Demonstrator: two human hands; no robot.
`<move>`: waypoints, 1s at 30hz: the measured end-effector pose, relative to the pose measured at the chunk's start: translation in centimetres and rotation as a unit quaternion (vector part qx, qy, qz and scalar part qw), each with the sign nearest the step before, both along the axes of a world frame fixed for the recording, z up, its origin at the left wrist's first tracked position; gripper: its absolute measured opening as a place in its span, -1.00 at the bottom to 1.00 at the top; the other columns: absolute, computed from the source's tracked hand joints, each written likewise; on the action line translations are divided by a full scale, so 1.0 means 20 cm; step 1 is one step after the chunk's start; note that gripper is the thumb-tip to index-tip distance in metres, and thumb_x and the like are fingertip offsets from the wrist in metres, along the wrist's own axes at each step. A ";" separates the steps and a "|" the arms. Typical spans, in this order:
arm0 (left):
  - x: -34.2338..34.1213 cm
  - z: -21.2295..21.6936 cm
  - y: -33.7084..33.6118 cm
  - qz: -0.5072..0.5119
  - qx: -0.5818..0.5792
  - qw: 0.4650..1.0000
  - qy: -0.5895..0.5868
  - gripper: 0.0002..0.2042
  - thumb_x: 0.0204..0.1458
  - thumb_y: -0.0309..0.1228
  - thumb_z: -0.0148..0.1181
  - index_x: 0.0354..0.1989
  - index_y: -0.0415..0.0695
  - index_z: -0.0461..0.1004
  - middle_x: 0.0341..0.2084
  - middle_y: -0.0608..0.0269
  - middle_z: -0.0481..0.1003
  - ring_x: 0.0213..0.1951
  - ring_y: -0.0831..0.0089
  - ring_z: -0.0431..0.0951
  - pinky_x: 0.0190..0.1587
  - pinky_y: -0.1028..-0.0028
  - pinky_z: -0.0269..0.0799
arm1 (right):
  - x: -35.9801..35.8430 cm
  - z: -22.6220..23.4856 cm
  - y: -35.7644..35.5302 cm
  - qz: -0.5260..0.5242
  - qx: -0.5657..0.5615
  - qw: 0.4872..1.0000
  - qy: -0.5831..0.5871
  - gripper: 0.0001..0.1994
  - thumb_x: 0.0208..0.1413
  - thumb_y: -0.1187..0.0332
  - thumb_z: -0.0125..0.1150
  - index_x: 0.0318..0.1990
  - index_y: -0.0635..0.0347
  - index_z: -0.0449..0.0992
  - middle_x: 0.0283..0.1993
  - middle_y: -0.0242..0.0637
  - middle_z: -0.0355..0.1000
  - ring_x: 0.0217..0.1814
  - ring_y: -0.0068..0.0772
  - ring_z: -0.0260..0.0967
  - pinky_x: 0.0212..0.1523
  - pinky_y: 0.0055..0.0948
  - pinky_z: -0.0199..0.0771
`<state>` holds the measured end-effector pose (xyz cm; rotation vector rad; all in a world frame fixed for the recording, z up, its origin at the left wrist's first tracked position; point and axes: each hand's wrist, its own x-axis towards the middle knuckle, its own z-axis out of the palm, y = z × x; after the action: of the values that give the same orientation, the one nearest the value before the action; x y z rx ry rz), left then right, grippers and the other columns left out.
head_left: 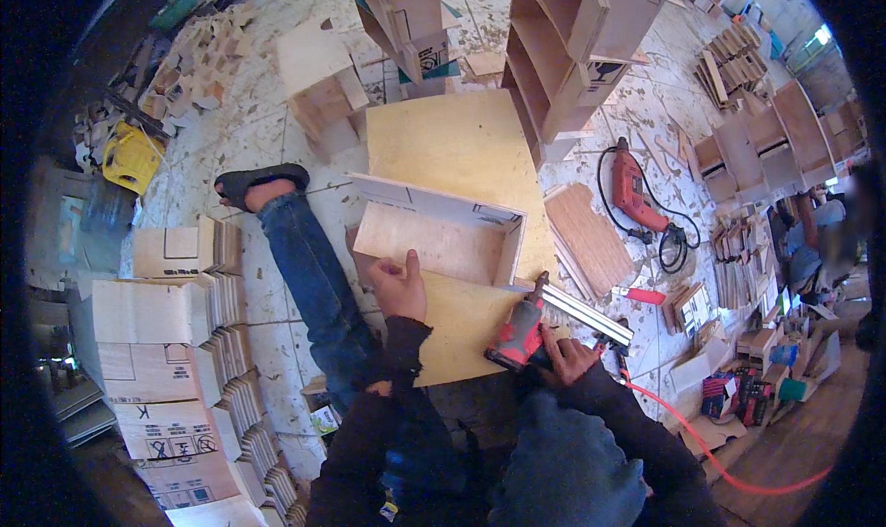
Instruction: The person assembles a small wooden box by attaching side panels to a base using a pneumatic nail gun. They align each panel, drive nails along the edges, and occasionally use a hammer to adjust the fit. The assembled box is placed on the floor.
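Note:
An open wooden box (438,243) with thin plywood walls lies on a yellowish board in front of me. My left hand (401,289) is at the box's near left part, thumb raised apart from the bent fingers; I see nothing held in it. To the right, my right hand (570,356) is closed round the handle of a red and black nail gun (519,331). The gun's silver magazine (586,315) points right, and its nose is close to the box's near right corner. The palm side of my right hand is hidden.
The yellowish board (448,139) spans the middle. Wooden cabinets (554,65) stand beyond it. A corded red drill (629,190) lies right, near a loose plywood sheet (591,236). Stacked panels (152,310) line the left. A red air hose (701,444) runs off right.

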<state>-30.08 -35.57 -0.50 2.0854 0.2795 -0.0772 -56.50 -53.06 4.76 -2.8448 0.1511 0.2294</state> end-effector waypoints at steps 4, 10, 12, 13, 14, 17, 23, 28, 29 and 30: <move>0.13 -0.05 -0.01 0.031 0.150 0.982 -0.108 -0.31 -0.12 -0.07 0.36 0.02 -0.32 0.19 -0.26 0.04 0.39 -0.22 0.10 0.43 -0.05 0.27 0.32 | 0.02 -0.07 0.03 -0.002 -0.002 0.995 -0.099 -0.23 -0.06 0.07 0.28 0.26 0.31 0.17 -0.22 -0.10 0.33 -0.23 -0.10 0.37 -0.29 -0.16 0.47; 0.32 0.00 0.13 -0.023 0.173 0.982 0.067 -0.26 -0.18 0.05 0.38 0.06 -0.28 0.37 -0.11 0.00 0.50 -0.05 0.11 0.48 0.03 0.26 0.33 | 0.12 0.00 0.05 0.012 0.006 0.993 -0.116 -0.33 -0.02 0.04 0.26 0.15 0.34 0.30 -0.19 -0.13 0.32 -0.17 -0.16 0.36 -0.28 -0.20 0.48; 0.34 -0.02 0.20 -0.092 0.016 0.989 0.111 -0.46 -0.11 0.01 0.36 -0.10 -0.20 0.55 -0.14 0.11 0.56 -0.10 0.25 0.55 -0.01 0.30 0.39 | 0.12 0.06 0.05 0.000 0.015 0.993 -0.118 -0.40 0.00 0.06 0.25 0.10 0.30 0.35 -0.19 -0.12 0.34 -0.14 -0.16 0.37 -0.27 -0.20 0.47; 0.35 -0.03 0.23 -0.072 -0.033 0.995 0.066 -0.50 -0.08 -0.04 0.34 -0.08 -0.19 0.54 -0.14 0.12 0.56 -0.10 0.26 0.55 -0.03 0.32 0.40 | 0.11 0.08 0.03 -0.010 0.041 0.994 -0.098 -0.45 0.01 0.09 0.25 0.07 0.28 0.37 -0.19 -0.12 0.36 -0.14 -0.15 0.38 -0.27 -0.20 0.47; 0.36 -0.02 0.25 -0.048 -0.085 0.995 0.027 -0.53 -0.04 -0.09 0.32 -0.07 -0.19 0.52 -0.15 0.13 0.56 -0.10 0.27 0.55 -0.05 0.35 0.42 | 0.09 0.08 -0.02 -0.021 0.066 0.995 -0.078 -0.50 0.03 0.12 0.25 0.04 0.26 0.40 -0.18 -0.11 0.37 -0.14 -0.14 0.38 -0.27 -0.19 0.47; 0.34 0.10 0.28 0.083 -0.348 0.934 0.013 -0.65 0.06 -0.29 0.26 -0.02 -0.18 0.44 -0.16 0.13 0.54 -0.15 0.32 0.56 -0.14 0.43 0.47 | -0.03 -0.04 -0.24 -0.190 0.037 0.968 -0.158 -0.75 0.04 0.29 0.22 -0.18 0.23 0.48 -0.27 -0.09 0.44 -0.26 -0.04 0.45 -0.27 -0.19 0.47; 0.21 0.54 0.26 0.027 -0.210 0.959 -0.189 -0.63 0.07 -0.36 0.24 -0.02 -0.30 0.36 -0.06 0.08 0.47 -0.18 0.34 0.53 -0.15 0.41 0.47 | -0.49 -0.60 -0.89 -0.142 -0.146 0.928 0.312 -0.69 0.07 0.02 0.01 -0.41 0.00 0.55 -0.57 -0.18 0.42 -0.57 -0.22 0.43 -0.65 -0.17 0.32; -0.04 0.52 0.08 -0.145 -0.113 0.983 -0.019 -0.54 0.10 -0.41 0.15 0.12 -0.38 0.23 -0.08 -0.09 0.48 0.00 0.27 0.48 -0.03 0.39 0.41 | -0.87 -0.83 -0.82 -0.213 -0.011 0.944 0.251 -0.70 0.12 0.13 0.03 -0.17 0.18 0.36 -0.50 -0.01 0.45 -0.44 0.11 0.45 -0.42 0.06 0.41; -0.06 0.50 0.04 -0.167 -0.105 0.980 -0.027 -0.52 0.10 -0.40 0.13 0.15 -0.37 0.21 -0.12 -0.10 0.50 -0.04 0.25 0.51 -0.05 0.38 0.42 | -0.89 -0.86 -0.80 -0.236 -0.019 0.949 0.208 -0.73 0.11 0.17 0.05 -0.19 0.18 0.34 -0.50 0.01 0.44 -0.43 0.13 0.44 -0.43 0.06 0.41; -0.09 0.48 -0.01 -0.184 -0.110 0.976 -0.046 -0.50 0.11 -0.40 0.11 0.18 -0.36 0.18 -0.16 -0.10 0.52 -0.08 0.24 0.54 -0.07 0.37 0.44 | -0.92 -0.84 -0.80 -0.268 -0.026 0.940 0.207 -0.71 0.12 0.16 0.05 -0.18 0.21 0.34 -0.47 0.02 0.44 -0.42 0.13 0.44 -0.44 0.06 0.41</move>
<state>-31.81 -35.77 9.01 1.8912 -0.1682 -0.2233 -74.86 -69.13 -12.09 -2.6333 1.0086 0.7021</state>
